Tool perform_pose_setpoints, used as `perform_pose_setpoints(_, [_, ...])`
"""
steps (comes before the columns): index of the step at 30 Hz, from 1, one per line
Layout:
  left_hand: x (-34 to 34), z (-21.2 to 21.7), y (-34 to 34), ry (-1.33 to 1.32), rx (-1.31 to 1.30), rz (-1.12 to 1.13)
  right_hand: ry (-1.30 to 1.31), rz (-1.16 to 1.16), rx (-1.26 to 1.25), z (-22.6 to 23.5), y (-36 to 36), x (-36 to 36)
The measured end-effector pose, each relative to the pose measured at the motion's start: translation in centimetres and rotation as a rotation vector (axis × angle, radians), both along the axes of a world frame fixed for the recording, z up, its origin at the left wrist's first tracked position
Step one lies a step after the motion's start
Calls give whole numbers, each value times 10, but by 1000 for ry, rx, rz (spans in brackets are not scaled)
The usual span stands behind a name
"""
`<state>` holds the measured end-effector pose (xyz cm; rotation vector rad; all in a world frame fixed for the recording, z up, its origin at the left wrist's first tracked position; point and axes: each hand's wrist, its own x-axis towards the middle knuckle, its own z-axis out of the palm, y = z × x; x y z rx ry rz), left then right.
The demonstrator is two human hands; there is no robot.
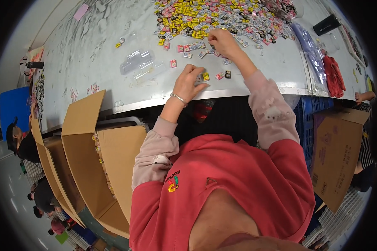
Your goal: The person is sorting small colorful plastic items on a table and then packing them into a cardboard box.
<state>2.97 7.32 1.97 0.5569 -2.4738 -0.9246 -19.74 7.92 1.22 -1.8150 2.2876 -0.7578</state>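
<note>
Left hand (188, 83) with bracelet, fingers curled, pinching a small yellow packet (205, 76) near the table's (92, 54) front edge, right hand (222, 42) farther out, fingertips closed on small packets at the near fringe of the big multicoloured packet pile (226, 16), clear plastic blister tray (137, 62) left, open cardboard boxes (92, 159) below.

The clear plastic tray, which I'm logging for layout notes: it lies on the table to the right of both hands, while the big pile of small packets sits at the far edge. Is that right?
Not quite. In the head view the clear plastic tray lies to the left of both hands, beyond the left hand, not right of the right hand. The pile of small packets does sit at the far edge of the table.
</note>
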Motion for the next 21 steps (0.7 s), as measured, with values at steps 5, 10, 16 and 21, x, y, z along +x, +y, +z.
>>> perform_pose_setpoints(5, [-7, -16, 0, -53, -116, 4, -634, 130, -76, -11, 47, 28])
perform_pose_setpoints(10, [-3, -13, -8, -87, -18, -7, -152, 35, -50, 1, 70, 47])
perform_pose_setpoints(16, [-11, 1, -3, -130, -102, -10, -6, 17, 158, 18, 100, 55])
perform_pose_setpoints(21, [-22, -9, 4, -177, -212, 29, 13, 119, 32, 9, 103, 62])
